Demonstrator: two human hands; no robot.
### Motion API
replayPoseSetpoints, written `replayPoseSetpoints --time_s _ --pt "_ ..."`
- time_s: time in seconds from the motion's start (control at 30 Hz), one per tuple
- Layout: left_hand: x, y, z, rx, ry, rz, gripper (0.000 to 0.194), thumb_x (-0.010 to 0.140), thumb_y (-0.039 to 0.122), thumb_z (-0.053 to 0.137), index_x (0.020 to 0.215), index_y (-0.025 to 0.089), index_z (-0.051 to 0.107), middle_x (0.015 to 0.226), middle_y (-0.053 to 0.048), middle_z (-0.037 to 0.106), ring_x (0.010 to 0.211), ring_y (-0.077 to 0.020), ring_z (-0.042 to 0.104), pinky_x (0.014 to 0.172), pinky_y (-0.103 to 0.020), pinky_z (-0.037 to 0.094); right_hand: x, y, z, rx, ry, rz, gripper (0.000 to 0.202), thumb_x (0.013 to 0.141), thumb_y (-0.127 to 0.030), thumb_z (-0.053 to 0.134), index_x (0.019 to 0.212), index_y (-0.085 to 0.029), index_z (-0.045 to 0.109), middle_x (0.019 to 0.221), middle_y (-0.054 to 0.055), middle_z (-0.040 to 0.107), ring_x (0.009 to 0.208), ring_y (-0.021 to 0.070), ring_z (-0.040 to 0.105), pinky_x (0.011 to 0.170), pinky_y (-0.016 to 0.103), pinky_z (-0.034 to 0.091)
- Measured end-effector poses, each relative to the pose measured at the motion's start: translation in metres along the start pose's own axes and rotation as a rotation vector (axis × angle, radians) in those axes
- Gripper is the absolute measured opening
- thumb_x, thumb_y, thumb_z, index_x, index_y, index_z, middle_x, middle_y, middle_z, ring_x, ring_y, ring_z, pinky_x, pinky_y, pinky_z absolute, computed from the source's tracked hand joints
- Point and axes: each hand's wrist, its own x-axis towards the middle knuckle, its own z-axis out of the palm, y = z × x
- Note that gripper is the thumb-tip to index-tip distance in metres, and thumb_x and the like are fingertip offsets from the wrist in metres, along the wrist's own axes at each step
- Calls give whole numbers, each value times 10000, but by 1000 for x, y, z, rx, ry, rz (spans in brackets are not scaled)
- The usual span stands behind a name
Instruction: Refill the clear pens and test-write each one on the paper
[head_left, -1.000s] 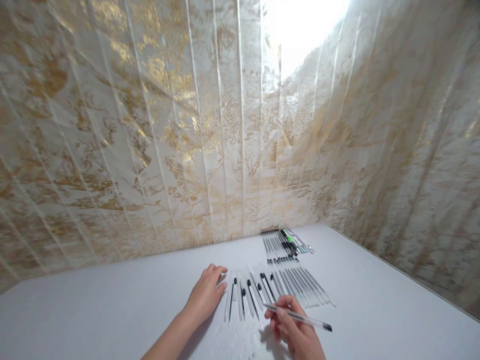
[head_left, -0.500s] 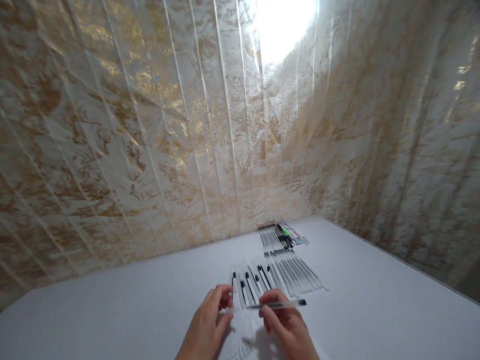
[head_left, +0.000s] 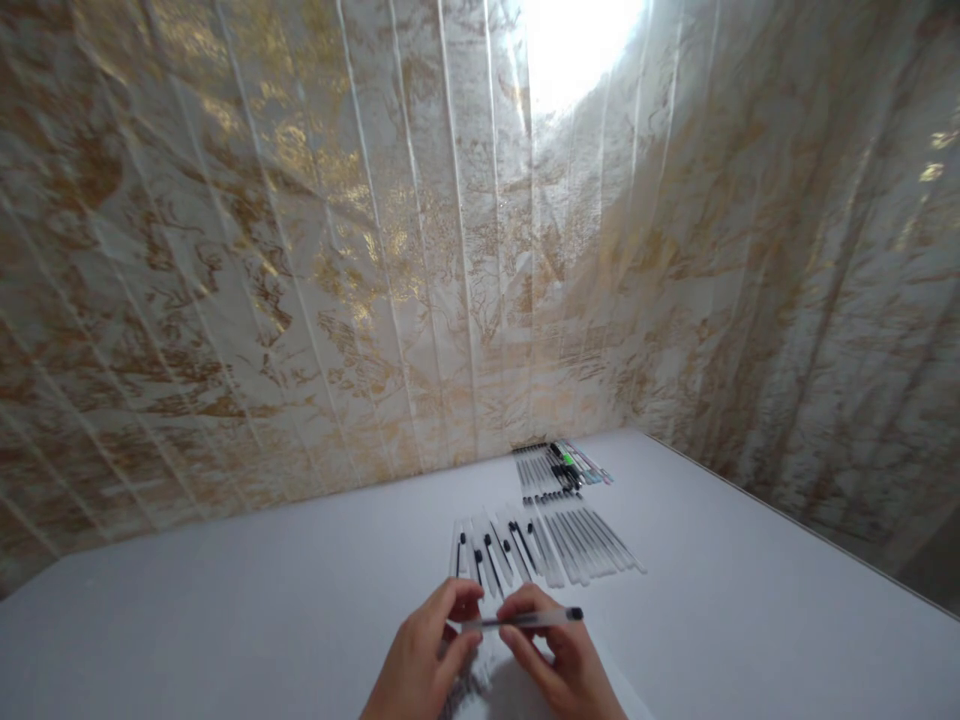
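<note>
So both hands are up close together near the front of a white table [head_left: 262, 590], sharing one clear pen [head_left: 534, 619] with a dark end. The pen is held just above the tabletop, lying roughly level across the view, dark end out past the right hand [head_left: 559, 650]. That right hand has the barrel pinched between thumb and fingers. The left hand [head_left: 427, 640] has its thumb and fingers curled around the other, paler end, but it's blurry there, so I can't tell if it's really gripping or only touching. Just beyond the hands there's a loose row of clear pen parts with black bits [head_left: 491, 555], and to the right of those a neat slanted row of slim clear pens [head_left: 592, 545]. Farther back sits a smaller bunch of dark pens [head_left: 566, 470], one showing bright green. Behind it all hangs a shiny gold-and-white patterned sheet [head_left: 360, 260], with a strong glare up top.
</note>
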Motion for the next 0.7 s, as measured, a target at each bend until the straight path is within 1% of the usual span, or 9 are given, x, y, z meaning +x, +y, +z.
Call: replayPoseSetpoints --time_s 0.1,0.23,0.37,0.47,0.53,0.57,0.6,0.67,0.7 --pt "-3 4 2 -97 30 -23 203 809 207 547 1012 225 555 931 -15 689 845 -156 652 790 -250 502 -1 0 0 29 43 -17 259 884 -425 552 845 -189 652 765 43 634 651 156 588 598 242 459" --pt "-5 10 12 -253 91 -12 157 774 201 573 921 226 524 810 23 650 755 -138 645 750 -240 501 -1 -14 1 105 59 82 304 861 -472 580 827 -177 647 752 42 617 615 144 559 550 234 454" --pt "-1 18 20 -388 40 -6 249 741 197 576 973 226 490 824 21 609 716 -136 629 677 -250 511 11 -34 -12 90 19 93 301 867 -469 559 808 -178 606 772 42 610 666 159 572 609 256 477" --pt "3 21 15 -245 32 17 350 736 209 582 1071 230 485 1042 -43 594 890 -165 615 728 -262 512 33 -32 -51 -39 33 134 288 886 -459 488 931 -185 568 749 21 586 644 167 577 583 262 487" --pt "5 19 5 -82 63 27 292 773 227 549 1062 231 510 1099 -58 569 969 -177 584 783 -275 495 49 -21 -91 -323 55 175 356 907 -413 420 1171 -182 486 688 -8 568 607 182 579 551 266 478" --pt "6 16 0 -9 80 19 253 797 237 523 1050 228 520 1076 -56 571 952 -176 580 794 -282 485 55 -14 -112 -559 61 218 364 909 -372 418 1215 -183 474 706 0 597 610 185 589 580 272 478" --pt "8 12 -5 48 99 0 232 816 243 494 1046 223 522 1042 -53 574 912 -174 582 785 -288 480 60 -6 -132 -823 59 270 332 901 -337 430 1195 -202 511 748 17 643 661 195 618 637 281 479" --pt "12 3 -14 119 146 -54 235 829 245 454 1052 209 516 999 -48 575 830 -170 584 752 -296 477 65 10 -161 -974 68 335 255 844 -219 487 1054 -184 628 797 91 707 773 257 654 699 326 463" --pt "14 -2 -17 146 167 -79 241 829 244 441 1056 201 511 993 -48 576 795 -168 583 744 -300 476 65 17 -170 -1024 63 359 242 833 -189 492 1006 -170 660 811 121 723 800 281 665 697 337 458"
